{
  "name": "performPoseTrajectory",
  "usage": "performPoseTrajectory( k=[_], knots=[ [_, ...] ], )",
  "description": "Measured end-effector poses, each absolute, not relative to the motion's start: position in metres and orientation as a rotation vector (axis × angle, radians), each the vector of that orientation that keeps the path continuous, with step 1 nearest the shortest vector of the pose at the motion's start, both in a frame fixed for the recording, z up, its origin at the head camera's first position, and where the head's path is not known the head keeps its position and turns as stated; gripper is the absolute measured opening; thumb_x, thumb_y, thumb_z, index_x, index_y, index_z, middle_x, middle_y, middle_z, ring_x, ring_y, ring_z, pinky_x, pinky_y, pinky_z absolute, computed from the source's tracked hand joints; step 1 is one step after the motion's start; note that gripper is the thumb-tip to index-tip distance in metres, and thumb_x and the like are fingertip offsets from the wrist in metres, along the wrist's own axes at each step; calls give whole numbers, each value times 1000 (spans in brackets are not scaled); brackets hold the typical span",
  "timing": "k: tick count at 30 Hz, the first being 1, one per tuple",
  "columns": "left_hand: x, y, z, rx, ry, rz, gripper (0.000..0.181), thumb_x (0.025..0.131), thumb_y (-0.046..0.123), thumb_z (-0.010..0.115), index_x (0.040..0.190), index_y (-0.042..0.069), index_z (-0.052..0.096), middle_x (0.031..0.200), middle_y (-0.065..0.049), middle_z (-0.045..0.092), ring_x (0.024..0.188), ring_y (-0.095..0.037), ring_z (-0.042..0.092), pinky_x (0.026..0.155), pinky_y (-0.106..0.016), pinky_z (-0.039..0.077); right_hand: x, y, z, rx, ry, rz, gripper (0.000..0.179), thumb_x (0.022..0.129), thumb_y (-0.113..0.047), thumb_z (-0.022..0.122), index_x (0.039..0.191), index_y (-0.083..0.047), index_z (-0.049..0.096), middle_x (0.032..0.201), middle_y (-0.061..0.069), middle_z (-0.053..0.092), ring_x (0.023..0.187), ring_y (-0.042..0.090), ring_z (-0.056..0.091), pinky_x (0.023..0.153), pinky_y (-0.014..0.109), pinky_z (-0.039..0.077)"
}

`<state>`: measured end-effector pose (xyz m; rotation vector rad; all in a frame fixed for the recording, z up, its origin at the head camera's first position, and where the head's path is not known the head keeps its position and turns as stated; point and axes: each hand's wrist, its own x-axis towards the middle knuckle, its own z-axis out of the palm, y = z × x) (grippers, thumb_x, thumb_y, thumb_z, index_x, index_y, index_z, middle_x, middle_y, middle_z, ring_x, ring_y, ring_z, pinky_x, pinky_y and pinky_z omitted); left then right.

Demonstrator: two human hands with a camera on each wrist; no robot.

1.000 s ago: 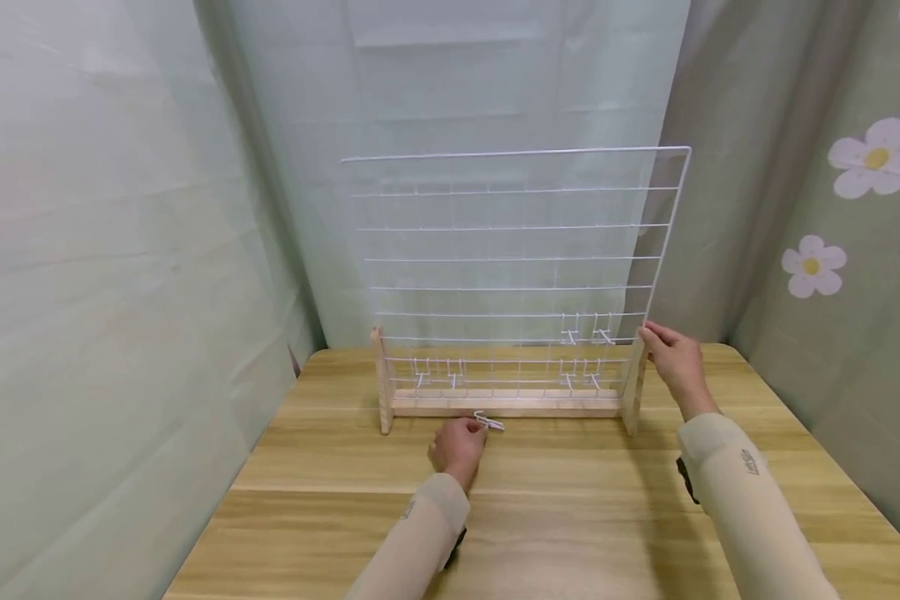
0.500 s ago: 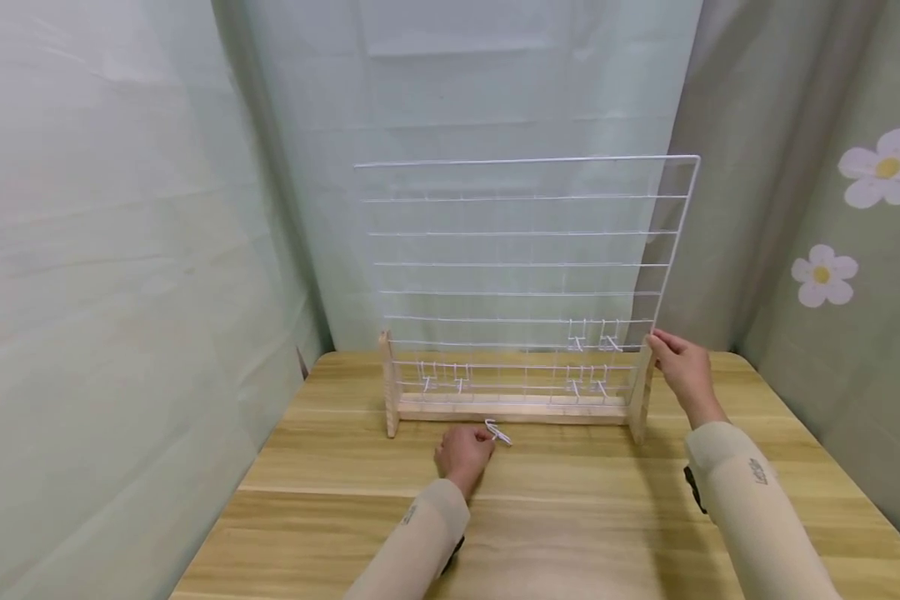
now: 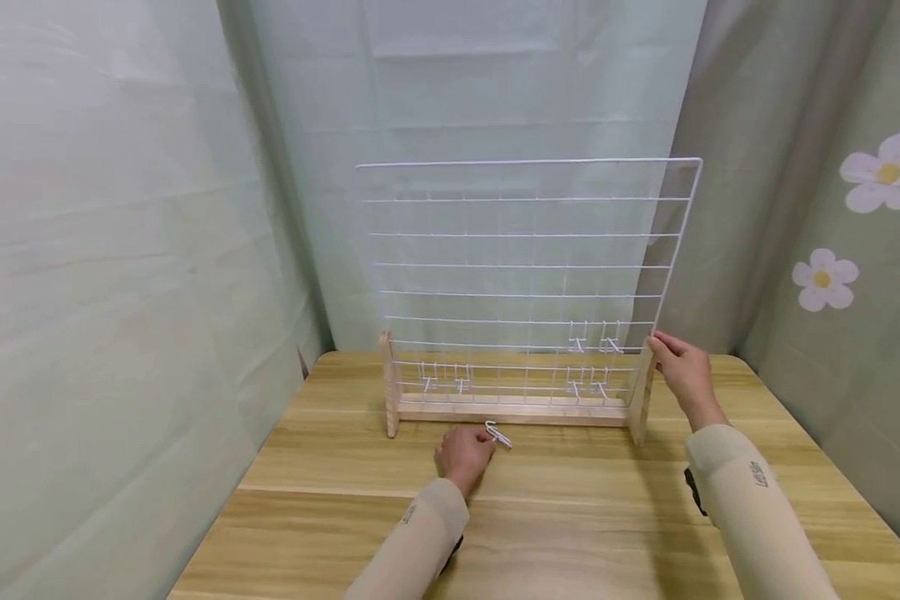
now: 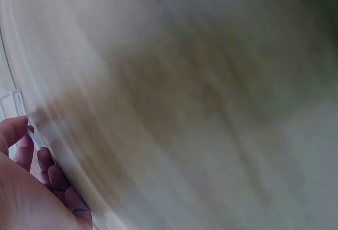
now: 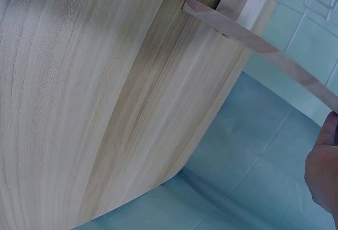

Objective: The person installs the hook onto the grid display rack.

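In the head view a white wire grid rack stands upright in a wooden base. Just in front of that base, my left hand pinches a small white wire hook between thumb and fingers, low over the table. The left wrist view shows the thumb and fingers on part of it at the left edge. At the rack's right side my right hand grips the top of the wooden upright, beside the grid's edge wire. The right wrist view shows that hand partly, at the upright's end.
Several white wire hooks hang on the grid: a pair at the lower left, others at the lower right and above those. The wooden table extends around the base. Pale curtains stand behind and at both sides.
The head view has shifted slightly. In my left hand the hook has turned, its far end now tilting down to the right, and the hand has drawn back slightly from the base. My right hand keeps its grip.
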<state>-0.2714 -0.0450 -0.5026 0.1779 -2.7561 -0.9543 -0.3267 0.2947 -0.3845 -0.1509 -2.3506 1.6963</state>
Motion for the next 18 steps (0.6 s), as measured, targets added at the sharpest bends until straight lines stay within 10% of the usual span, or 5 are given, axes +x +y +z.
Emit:
performPoseTrajectory(
  k=[18],
  knots=[
    [-270,-35,-498,221,-2587,-1366,7,84,25,72,80,19,71,76,8,64,67,-13,54,60,-31,43,-325,294,-385,-142,-2348,1682,59,102,-44,51,145,-2,49,147,19,46,131,35,47,104,45,41]
  ],
)
